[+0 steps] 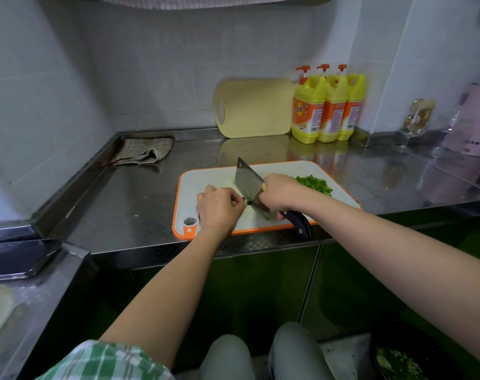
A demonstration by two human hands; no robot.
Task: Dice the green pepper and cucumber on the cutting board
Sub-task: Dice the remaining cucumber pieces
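Note:
A white cutting board with an orange rim [206,175] lies on the steel counter. My right hand [281,192] grips the black handle of a cleaver [248,183], whose blade stands edge-down on the board. My left hand [219,207] is curled over a small dark green piece [247,201] right beside the blade; most of that piece is hidden under my fingers. A heap of diced green pepper [314,183] sits on the board's far right, behind my right hand.
A pale yellow cutting board [255,108] leans on the wall, with three yellow dish-soap bottles [328,105] beside it. A folded cloth [144,150] lies at the back left. Glassware [417,119] and a pink container [474,119] stand at the right. A bin with green scraps [398,362] sits on the floor.

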